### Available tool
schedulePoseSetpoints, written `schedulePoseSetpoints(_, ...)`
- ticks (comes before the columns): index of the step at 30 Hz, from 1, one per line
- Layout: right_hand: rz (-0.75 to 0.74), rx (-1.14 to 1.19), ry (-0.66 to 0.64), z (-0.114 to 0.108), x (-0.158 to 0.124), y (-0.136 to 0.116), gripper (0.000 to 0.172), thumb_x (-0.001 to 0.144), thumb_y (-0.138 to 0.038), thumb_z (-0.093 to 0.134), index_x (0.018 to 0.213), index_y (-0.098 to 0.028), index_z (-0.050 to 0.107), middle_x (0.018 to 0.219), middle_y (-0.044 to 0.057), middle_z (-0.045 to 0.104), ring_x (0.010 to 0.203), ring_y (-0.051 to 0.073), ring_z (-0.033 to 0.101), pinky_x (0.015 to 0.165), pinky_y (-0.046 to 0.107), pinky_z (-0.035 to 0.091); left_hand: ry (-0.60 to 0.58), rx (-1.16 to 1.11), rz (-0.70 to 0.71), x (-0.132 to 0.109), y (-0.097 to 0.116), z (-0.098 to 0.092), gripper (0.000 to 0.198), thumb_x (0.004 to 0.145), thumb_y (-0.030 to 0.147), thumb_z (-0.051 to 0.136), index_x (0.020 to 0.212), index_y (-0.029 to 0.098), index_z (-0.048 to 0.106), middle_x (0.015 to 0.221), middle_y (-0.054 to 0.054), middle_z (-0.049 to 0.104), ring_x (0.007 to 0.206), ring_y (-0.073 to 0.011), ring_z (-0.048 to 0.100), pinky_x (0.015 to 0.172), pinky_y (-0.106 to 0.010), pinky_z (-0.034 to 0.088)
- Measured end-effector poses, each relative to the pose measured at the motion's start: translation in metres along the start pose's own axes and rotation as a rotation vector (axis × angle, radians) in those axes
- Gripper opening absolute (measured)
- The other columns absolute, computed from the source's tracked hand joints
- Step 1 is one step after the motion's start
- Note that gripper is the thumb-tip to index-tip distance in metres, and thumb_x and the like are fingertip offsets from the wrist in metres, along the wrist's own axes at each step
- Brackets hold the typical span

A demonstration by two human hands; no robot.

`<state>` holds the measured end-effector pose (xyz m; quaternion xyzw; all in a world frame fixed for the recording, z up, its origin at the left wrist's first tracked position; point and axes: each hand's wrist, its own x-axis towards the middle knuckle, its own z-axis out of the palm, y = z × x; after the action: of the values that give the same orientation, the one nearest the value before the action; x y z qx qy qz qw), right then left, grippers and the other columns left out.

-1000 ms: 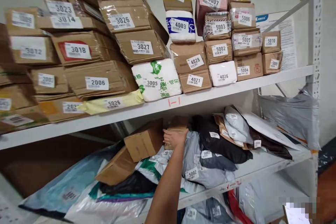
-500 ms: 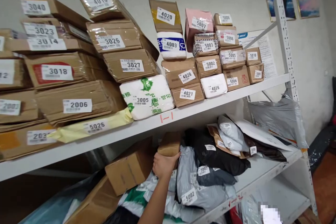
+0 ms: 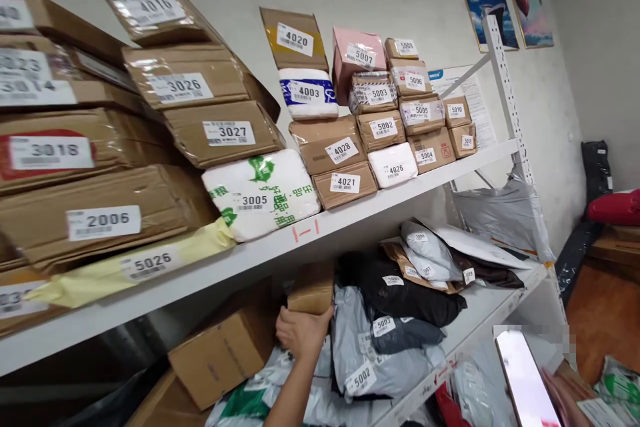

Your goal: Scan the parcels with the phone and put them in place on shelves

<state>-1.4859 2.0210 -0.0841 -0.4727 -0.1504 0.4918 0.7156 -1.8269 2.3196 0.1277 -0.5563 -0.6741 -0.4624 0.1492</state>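
My left hand (image 3: 303, 332) reaches onto the lower shelf, its fingers and thumb wrapped round a small brown cardboard box (image 3: 311, 290). Just left of it, a larger cardboard box (image 3: 223, 357) sits tilted. Grey plastic mailer bags lie right beside the hand, one labelled 5002 (image 3: 353, 340). At the bottom right, my right hand (image 3: 567, 397) is partly in view, closed on a smartphone (image 3: 527, 380) with a bright, washed-out screen. Most of that hand is cut off by the frame edge.
Overhead, the upper shelf (image 3: 295, 230) carries stacked, number-labelled parcels, among them a white one labelled 3005 (image 3: 260, 197). A black mailer bag (image 3: 420, 300) lies further right. A perforated metal post (image 3: 507, 87) rises at the shelf end. Red fabric (image 3: 615, 207) shows at far right.
The view has swung right, so the shelves sit further left. The smartphone and part of my right hand have come up into view. My left hand stays on the small box.
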Motion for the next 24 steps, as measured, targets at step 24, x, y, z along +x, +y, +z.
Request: schedulePoseSetpoints(24,0.142,-0.509,-1.011,0.259,0.226,-0.182,0.024,0.086,-0.035,0.071,0.073,-0.015,0.068,0.058,0.001,0.065,0.049,0.018,0.063,0.054,0.033,0.057,0.268,-0.259,1.108,-0.115,0.213,-0.034,0.043,0.085,0.021,0.063,0.126,0.026,0.056,0.127,-0.015,0.052,0.124,-0.0312,0.055,0.109,-0.056,0.050)
